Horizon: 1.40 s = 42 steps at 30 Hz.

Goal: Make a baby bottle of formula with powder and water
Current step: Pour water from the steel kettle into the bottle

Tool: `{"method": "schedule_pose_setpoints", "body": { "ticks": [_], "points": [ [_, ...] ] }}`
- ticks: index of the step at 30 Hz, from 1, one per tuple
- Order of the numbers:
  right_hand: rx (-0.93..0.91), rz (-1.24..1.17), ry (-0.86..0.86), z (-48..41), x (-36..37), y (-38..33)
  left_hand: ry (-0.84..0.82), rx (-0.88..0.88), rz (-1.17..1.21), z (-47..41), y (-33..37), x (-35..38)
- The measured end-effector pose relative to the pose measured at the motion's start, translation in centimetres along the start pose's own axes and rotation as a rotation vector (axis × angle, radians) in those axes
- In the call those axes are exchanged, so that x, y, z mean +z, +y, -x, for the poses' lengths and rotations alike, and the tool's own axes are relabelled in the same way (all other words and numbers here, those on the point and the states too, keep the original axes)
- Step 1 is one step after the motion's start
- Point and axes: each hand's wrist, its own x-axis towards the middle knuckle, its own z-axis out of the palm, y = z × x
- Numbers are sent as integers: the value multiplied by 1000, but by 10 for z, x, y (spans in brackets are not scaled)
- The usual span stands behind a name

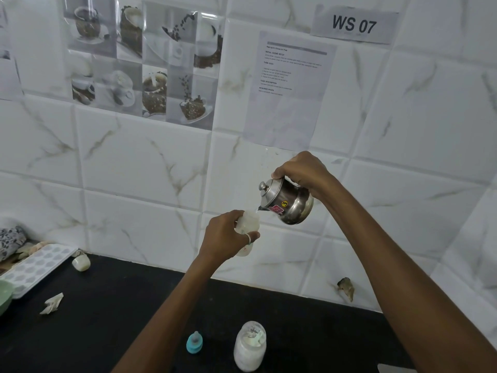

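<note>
My left hand [224, 236] grips a small clear baby bottle [247, 224], held up in front of the tiled wall with its mouth uncovered. My right hand [302, 170] holds a small steel kettle [289, 201] by its handle, tipped left so the spout touches the bottle's mouth; a thin stream of water runs in. On the black counter [107, 319] below stand a glass jar of white powder [250, 345] with a scoop inside and the bottle's teal nipple cap [194, 342].
At the left edge of the counter lie a white ice tray [37, 265], a green bowl [5, 294], a small white cap [81, 261] and a crumpled paper scrap [52, 304]. Patterned cloth [12, 239] sits behind the tray. The wall has a chipped hole [346, 288].
</note>
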Motion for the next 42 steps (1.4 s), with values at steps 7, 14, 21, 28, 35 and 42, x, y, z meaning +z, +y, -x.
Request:
{"method": "schedule_pose_setpoints", "body": {
  "ticks": [7, 14, 21, 28, 35, 42],
  "points": [
    [-5, 2, -6, -3, 1, -1, -5, 3, -5, -1, -1, 0],
    [-7, 0, -9, -6, 1, -1, -5, 1, 4, -2, -2, 2],
    [-6, 4, -10, -7, 2, -2, -3, 1, 9, -3, -2, 2],
    [-14, 13, -9, -7, 3, -1, -3, -5, 5, -3, -2, 4],
    [-18, 11, -15, -7, 3, 3, -12, 0, -4, -3, -2, 6],
    [-1, -30, -24, -9, 2, 10, -19, -4, 7, -2, -2, 9]
  ]
}}
